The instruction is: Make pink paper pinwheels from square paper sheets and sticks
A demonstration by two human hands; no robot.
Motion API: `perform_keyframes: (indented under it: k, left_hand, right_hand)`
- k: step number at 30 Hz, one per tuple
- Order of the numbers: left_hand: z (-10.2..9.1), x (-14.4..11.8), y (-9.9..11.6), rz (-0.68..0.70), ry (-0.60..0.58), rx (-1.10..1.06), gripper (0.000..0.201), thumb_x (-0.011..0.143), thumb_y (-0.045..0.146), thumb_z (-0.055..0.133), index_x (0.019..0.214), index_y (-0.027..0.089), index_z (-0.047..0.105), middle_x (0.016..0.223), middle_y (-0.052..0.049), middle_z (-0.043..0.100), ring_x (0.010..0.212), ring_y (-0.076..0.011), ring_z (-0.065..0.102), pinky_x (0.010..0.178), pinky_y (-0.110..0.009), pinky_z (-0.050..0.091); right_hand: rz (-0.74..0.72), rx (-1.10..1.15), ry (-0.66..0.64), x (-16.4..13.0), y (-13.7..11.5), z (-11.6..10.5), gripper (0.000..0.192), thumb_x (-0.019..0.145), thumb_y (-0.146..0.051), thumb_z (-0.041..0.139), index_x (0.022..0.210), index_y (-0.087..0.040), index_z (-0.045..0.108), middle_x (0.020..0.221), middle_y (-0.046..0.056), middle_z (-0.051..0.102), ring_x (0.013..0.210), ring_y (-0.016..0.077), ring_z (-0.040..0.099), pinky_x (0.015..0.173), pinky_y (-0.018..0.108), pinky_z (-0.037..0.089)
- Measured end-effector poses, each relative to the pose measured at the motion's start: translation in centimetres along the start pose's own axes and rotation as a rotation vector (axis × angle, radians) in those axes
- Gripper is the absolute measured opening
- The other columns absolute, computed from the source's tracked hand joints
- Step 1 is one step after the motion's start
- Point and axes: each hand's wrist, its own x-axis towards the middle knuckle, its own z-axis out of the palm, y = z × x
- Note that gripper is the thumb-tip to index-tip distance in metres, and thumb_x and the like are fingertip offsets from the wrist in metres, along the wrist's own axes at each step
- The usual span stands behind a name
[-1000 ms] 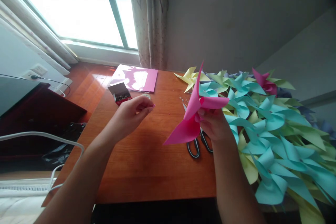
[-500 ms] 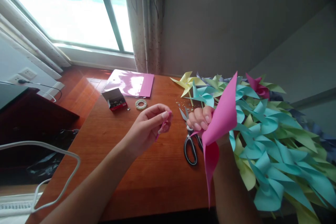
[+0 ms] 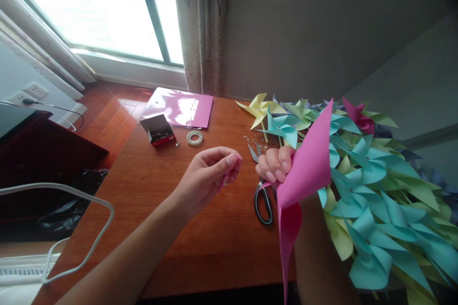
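Over the middle of the table my left hand (image 3: 211,171) pinches a thin pink strip (image 3: 222,182) between thumb and fingers; most of it is hidden. My right hand (image 3: 275,164) is closed on a pink paper pinwheel (image 3: 307,167), whose curled blades spread to its right and hang down below it. The pinwheel's centre is hidden from me. Beneath the right hand lie scissors with black and white handles (image 3: 264,205), blades pointing away and slightly apart. A gap separates the two hands.
Many teal, green and yellow pinwheels (image 3: 368,248) are heaped on the right. Farther back are a small red box of metal bits (image 3: 161,133), a tape roll (image 3: 194,138), pink sheets in a clear sleeve (image 3: 179,107) and scattered metal bits (image 3: 263,145). A white cable (image 3: 103,214) loops at left.
The view has shifted slightly. My left hand has turned a little, and less of the pink strip shows. My right hand keeps its hold on the pinwheel.
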Motion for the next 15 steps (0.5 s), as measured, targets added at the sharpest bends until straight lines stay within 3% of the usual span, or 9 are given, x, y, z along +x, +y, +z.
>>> perform_keyframes:
  k: [5,15]
  left_hand:
    - [0.11,-0.02,-0.22,0.013,0.014,-0.016,0.019,0.08,0.029,0.08,0.072,0.013,0.075,0.07,-0.003,0.061,0.054,-0.0069,0.046,0.051,-0.021,0.034]
    - [-0.14,0.19,-0.36,-0.002,-0.012,-0.095,0.013,0.082,0.024,0.073,0.075,0.013,0.071,0.072,-0.002,0.058,0.056,-0.0076,0.045,0.051,-0.021,0.033]
  right_hand:
    - [0.05,-0.054,0.072,-0.02,-0.29,0.11,0.059,0.062,-0.077,0.073,0.051,-0.028,0.043,0.045,-0.006,0.034,0.043,0.0149,0.032,0.044,0.03,0.035]
    - [-0.014,-0.035,-0.004,-0.07,0.0,0.04,0.059,0.07,-0.081,0.064,0.056,-0.028,0.044,0.048,-0.006,0.034,0.045,0.0147,0.034,0.048,0.032,0.042]
